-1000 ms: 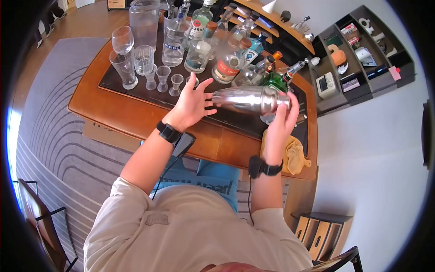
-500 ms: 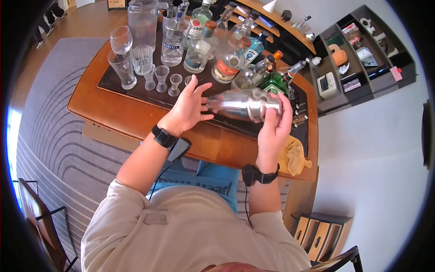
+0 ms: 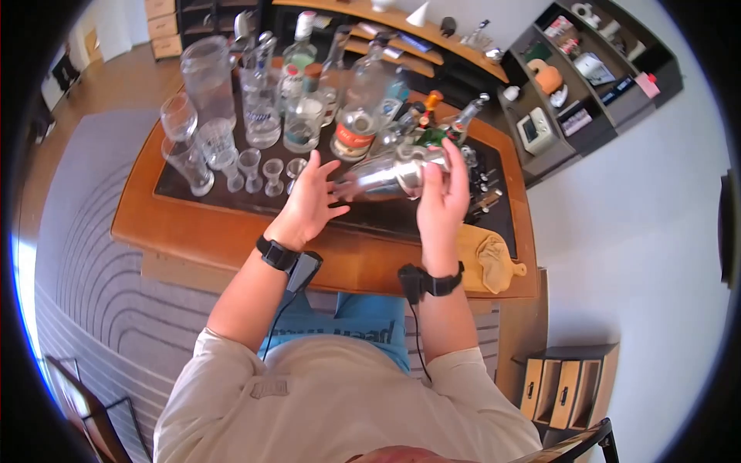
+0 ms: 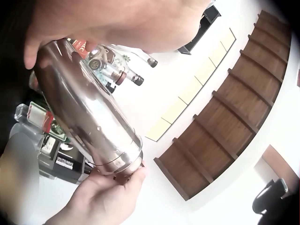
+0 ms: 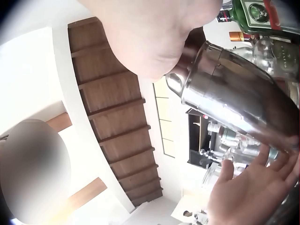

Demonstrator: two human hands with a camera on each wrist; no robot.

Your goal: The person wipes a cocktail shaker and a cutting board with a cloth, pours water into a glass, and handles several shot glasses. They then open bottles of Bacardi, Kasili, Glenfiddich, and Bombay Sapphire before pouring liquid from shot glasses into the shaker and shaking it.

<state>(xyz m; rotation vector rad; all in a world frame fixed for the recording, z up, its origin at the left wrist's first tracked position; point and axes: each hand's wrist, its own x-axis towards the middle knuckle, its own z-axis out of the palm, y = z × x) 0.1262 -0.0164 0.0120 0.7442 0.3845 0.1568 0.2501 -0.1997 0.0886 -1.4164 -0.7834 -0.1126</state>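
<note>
A shiny metal cocktail shaker [image 3: 386,176] is held up, tilted on its side, over the near half of the table. My right hand [image 3: 443,202] grips its capped end. The left hand [image 3: 306,202] is at the base end, fingers spread and thumb raised, the fingertips right at the metal. From the left wrist, the shaker [image 4: 86,105] runs down to the right hand [image 4: 105,194] around its cap. In the right wrist view, the left hand's straight fingers [image 5: 274,164] reach below the shaker's base end [image 5: 276,108].
Several liquor bottles [image 3: 356,139] crowd the back of the wooden table [image 3: 177,224]. Stemmed and small glasses [image 3: 273,179] plus a large clear pitcher [image 3: 208,81] stand at the left. A crumpled tan cloth [image 3: 494,262] lies at the right corner, and bar tools [image 3: 486,202] lie behind it.
The right hand has carried the shaker leftward, and the left hand has shifted slightly left with it. The head view has tilted, so the table's things appear lower.
</note>
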